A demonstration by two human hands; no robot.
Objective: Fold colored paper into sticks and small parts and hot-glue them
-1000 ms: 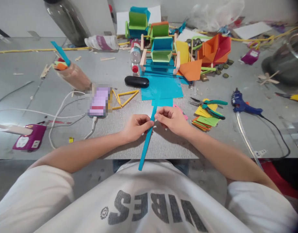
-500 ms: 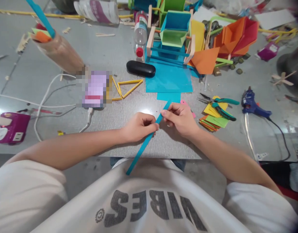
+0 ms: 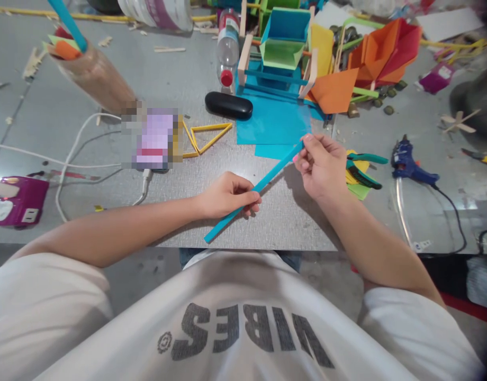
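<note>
A narrow blue paper strip [image 3: 276,169] slants up to the right between my two hands, over the grey tabletop. My left hand [image 3: 233,196] pinches it below its middle, thumb on top, and the lower end sticks out past the fingers. At the strip's upper end, my right hand [image 3: 321,159] grips the tip between thumb and fingers. Just beyond lie blue paper sheets [image 3: 273,127], partly covered by the right hand. Pliers with green handles [image 3: 362,172] rest on yellow and green paper pieces, partly hidden behind my right hand.
A black case [image 3: 228,105] and a plastic bottle [image 3: 227,47] lie ahead. Folded yellow triangles [image 3: 212,136] and a charging phone [image 3: 156,137] are to the left. A blue glue gun [image 3: 412,164] stands right. Behind sits a paper-and-stick model [image 3: 283,53].
My right hand has moved up and to the right, out to the strip's far end. The strip now lies at a flatter slant, its lower end over the table edge area.
</note>
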